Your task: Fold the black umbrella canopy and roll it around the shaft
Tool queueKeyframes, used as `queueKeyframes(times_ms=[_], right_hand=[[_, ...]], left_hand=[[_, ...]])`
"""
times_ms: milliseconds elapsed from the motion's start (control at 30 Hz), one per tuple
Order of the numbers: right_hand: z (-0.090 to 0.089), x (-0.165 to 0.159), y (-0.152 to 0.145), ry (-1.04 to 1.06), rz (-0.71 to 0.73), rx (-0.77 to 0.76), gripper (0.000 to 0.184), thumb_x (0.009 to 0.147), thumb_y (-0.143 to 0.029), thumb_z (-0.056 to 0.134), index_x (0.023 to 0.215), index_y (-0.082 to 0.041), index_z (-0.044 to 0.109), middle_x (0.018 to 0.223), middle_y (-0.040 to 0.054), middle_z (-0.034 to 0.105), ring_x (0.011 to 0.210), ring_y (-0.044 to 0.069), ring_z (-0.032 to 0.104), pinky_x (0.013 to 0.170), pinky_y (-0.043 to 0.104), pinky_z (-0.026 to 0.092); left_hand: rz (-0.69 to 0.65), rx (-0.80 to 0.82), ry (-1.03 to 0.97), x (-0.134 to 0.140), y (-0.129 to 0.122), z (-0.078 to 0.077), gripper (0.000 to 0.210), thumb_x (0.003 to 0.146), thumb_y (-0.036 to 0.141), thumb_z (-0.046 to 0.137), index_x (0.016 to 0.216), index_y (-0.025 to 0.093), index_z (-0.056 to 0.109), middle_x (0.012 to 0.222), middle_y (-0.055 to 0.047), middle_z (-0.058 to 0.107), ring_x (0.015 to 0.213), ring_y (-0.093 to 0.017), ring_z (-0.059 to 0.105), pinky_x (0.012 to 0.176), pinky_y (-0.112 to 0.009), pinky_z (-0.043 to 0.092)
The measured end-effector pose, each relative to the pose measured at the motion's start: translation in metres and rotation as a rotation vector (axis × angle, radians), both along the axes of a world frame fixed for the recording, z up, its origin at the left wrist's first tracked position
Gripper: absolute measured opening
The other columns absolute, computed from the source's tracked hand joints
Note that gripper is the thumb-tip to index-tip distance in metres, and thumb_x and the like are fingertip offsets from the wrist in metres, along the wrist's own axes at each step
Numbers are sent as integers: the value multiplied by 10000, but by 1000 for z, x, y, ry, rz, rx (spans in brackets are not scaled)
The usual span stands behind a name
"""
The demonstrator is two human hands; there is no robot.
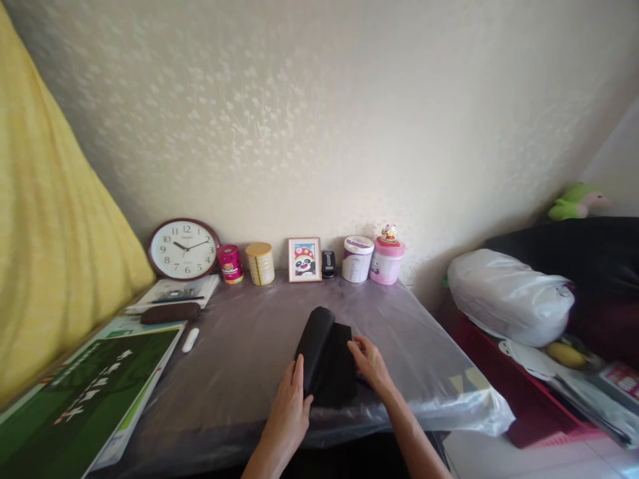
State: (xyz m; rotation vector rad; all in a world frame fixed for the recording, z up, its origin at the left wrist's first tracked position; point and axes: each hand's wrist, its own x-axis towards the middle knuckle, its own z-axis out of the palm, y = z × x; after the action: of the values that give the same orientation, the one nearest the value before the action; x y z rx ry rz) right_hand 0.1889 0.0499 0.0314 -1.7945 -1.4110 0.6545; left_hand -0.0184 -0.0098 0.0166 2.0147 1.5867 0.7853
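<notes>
A black rolled or case-like object (317, 336) lies at a slant near the front of the table. Beside it, partly beneath it, is a flat black piece (340, 369) that looks like cloth or a pouch; whether the two are joined I cannot tell. My left hand (291, 402) grips the lower end of the roll, thumb along its left side. With bent fingers my right hand (368, 359) pinches the right edge of the flat piece. Fingertips under the black material are hidden.
The table (239, 359) has a plastic cover. Along the wall stand a clock (184, 247), several tubs, a framed panda picture (305, 259) and a small black device (329, 264). Left lie a green book (74, 406), a brown case (170, 313) and a white object (190, 340). A white bag (509, 296) sits right.
</notes>
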Motion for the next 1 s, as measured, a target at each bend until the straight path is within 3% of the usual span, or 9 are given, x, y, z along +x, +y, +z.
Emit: queueKeyframes(times_ms=[200, 467, 533, 600, 700, 900, 1000], right_hand=[[10, -22, -13, -39, 62, 28, 415, 777, -347, 507, 1123, -124, 563, 721, 30, 652, 716, 195, 626, 693, 293, 457], [26, -46, 1, 192, 82, -6, 509, 735, -299, 564, 1196, -87, 528, 1077, 153, 638, 1075, 244, 572, 852, 307, 455], [28, -57, 6, 227, 86, 9, 500, 731, -298, 570, 1188, -98, 535, 1050, 142, 644, 1007, 240, 603, 781, 297, 485], [29, -68, 12, 262, 106, 15, 473, 744, -300, 553, 1180, -117, 530, 948, 101, 660, 814, 207, 643, 623, 269, 503], [28, -84, 19, 273, 152, 23, 410, 760, -262, 529, 1148, -129, 521, 752, 20, 632, 579, 136, 592, 451, 214, 446], [28, -105, 24, 332, 227, -101, 419, 766, -165, 490, 1180, -119, 440, 708, -20, 592, 396, 92, 537, 367, 209, 434], [27, -107, 26, 328, 279, -126, 427, 767, -152, 490, 1187, -114, 420, 710, -16, 616, 391, 91, 555, 377, 198, 434]], left_hand=[[-2, 10, -11, 0, 3, -5, 648, 770, 123, 354, 1387, 118, 156, 1392, -164, 333, 1293, -232, 353, 1053, -398, 321], [-15, -72, 30, -1, 3, 3, 693, 747, 111, 378, 1397, 79, 139, 1428, -175, 292, 1322, -229, 311, 1066, -365, 296], [-20, -83, 46, -2, 3, 5, 704, 740, 108, 388, 1397, 69, 135, 1441, -183, 272, 1332, -235, 292, 1073, -368, 282], [-23, -81, 72, -2, 3, 5, 708, 736, 102, 389, 1395, 53, 132, 1446, -195, 263, 1338, -240, 279, 1079, -374, 271], [-18, -62, 119, -2, 4, 2, 702, 738, 100, 383, 1391, 41, 132, 1447, -200, 265, 1347, -241, 258, 1080, -381, 274], [-19, 6, 194, -4, 5, -1, 609, 737, 126, 392, 1334, 84, 282, 1444, -146, 308, 1347, -219, 260, 1091, -378, 275], [3, 3, 223, -5, 4, 1, 602, 739, 143, 408, 1323, 59, 292, 1418, -175, 345, 1327, -235, 305, 1080, -380, 297]])
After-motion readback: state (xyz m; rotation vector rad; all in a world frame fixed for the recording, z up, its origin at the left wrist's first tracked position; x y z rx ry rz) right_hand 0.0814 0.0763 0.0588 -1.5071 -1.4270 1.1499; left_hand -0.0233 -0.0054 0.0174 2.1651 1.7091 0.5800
